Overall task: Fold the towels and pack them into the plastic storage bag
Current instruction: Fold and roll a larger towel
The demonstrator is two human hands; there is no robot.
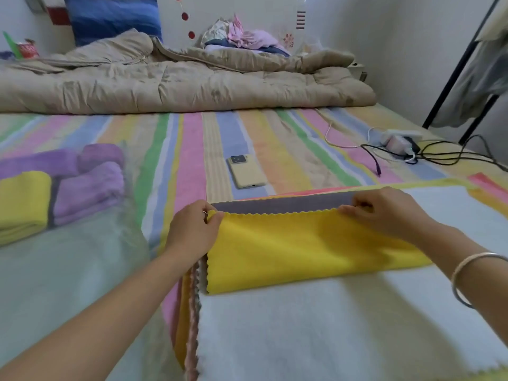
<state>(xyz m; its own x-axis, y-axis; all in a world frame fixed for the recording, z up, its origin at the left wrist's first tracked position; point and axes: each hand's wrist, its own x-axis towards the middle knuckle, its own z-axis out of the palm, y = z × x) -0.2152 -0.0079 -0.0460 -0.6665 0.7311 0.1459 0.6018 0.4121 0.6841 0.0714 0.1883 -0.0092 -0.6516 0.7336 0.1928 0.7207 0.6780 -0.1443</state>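
The left hand (192, 229) and the right hand (384, 213) each pinch a far corner of the yellow towel (302, 251) between thumb and fingers. The towel's long side runs left to right between the hands. Its wavy edge is on the far side and its soft fold is on the near side, by the person. A grey strip (283, 206) shows just past the wavy edge. The yellow towel lies on a white towel (330, 325), on top of a pile. The plastic storage bag (82, 270) is well off to the left, so I think the left hand is nearer to it. Folded purple towels (90, 188) are already inside. All of this sits on a striped bed sheet (192, 138). A phone (246, 171) lies just beyond the hands and a rumpled quilt (178, 83) lies farther back.
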